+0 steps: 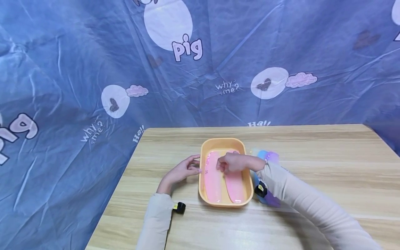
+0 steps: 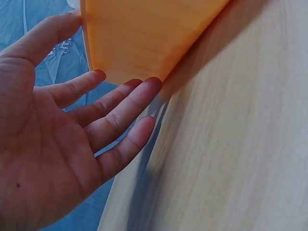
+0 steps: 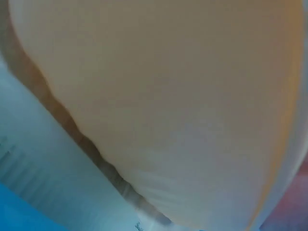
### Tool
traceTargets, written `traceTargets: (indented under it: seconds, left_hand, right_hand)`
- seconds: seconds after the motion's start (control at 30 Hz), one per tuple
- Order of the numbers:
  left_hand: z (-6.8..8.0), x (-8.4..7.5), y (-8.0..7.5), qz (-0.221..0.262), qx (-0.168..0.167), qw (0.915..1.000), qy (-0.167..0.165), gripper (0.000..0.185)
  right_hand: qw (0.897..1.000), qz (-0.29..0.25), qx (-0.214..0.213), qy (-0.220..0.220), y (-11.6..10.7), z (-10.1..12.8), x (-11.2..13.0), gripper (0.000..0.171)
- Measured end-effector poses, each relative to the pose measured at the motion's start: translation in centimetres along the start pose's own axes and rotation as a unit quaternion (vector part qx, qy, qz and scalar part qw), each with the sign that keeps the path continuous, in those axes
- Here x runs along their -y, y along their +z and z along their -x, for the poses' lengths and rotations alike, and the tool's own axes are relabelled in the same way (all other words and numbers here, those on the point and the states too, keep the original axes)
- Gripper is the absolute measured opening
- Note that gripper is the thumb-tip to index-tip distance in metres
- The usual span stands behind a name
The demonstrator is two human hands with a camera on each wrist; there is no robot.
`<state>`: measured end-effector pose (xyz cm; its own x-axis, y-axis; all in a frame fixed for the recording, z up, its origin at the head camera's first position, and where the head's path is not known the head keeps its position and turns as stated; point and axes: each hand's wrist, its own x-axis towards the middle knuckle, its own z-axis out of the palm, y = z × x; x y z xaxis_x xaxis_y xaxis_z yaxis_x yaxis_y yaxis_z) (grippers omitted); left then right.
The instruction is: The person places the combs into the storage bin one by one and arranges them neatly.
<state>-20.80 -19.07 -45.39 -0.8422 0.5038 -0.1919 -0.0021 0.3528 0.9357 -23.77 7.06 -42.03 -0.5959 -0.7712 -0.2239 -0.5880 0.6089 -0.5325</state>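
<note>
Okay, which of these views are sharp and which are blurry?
Head view: sharp and evenly lit, though the wide lens bends the table edges. Left wrist view: left hand crisp against the orange tray, wood slightly smeared. Right wrist view: too close, one soft orange blur.

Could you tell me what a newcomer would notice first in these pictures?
Probably the orange plastic tray in the middle of the light wooden table, with two pink plastic combs lying side by side in it. The right hand reaches over the combs; the left hand touches the tray's left wall with straight fingers.
</note>
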Motion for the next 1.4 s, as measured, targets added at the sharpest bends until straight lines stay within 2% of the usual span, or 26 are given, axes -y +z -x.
traceTargets:
  seconds: [0.13, 0.4, 0.57, 0.67, 0.8, 0.93, 1.17, 1.27, 1.4]
  left_hand:
    - [-0.1, 0.0, 0.0, 0.004, 0.001, 1.0000, -0.002, 0.066]
    - [-0.2, -0.1, 0.1, -0.004, 0.002, 1.0000, 0.001, 0.066]
    - [0.0, -0.5, 0.2, -0.010, 0.005, 0.9999, 0.002, 0.067]
    - [0.3, -1.2, 0.3, -0.008, 0.004, 1.0000, -0.001, 0.066]
    - [0.4, -2.0, 0.3, 0.001, 0.007, 0.9999, -0.010, 0.066]
    - [-0.3, -0.8, 0.3, -0.003, 0.002, 0.9999, -0.011, 0.067]
    - [-0.6, -0.2, 0.4, -0.004, -0.004, 1.0000, -0.008, 0.067]
    - [-0.4, -0.3, 0.3, 0.001, -0.001, 1.0000, -0.006, 0.067]
    - [-0.3, -0.3, 0.2, -0.003, 0.000, 1.0000, -0.004, 0.068]
  right_hand:
    - [1.000, -0.012, 0.001, -0.019, 0.2, -0.2, 0.0, 0.022]
    - [1.000, 0.011, -0.014, 0.008, 0.8, -0.4, 0.1, 0.026]
    - [1.000, 0.013, -0.019, 0.006, 0.9, -0.2, 0.1, 0.025]
    - [1.000, 0.005, -0.019, -0.003, 0.6, 0.0, -0.1, 0.025]
    - [0.999, -0.023, -0.028, -0.030, -0.5, 0.4, -0.4, 0.025]
    - [0.996, -0.051, -0.050, -0.053, -2.1, 1.2, -0.8, 0.029]
    - [0.994, -0.046, -0.096, -0.039, -4.9, 3.3, -2.1, 0.024]
    - [0.991, -0.048, -0.117, -0.041, -5.9, 4.3, -2.9, 0.023]
    - [0.989, -0.040, -0.142, -0.021, -6.8, 5.4, -4.3, 0.021]
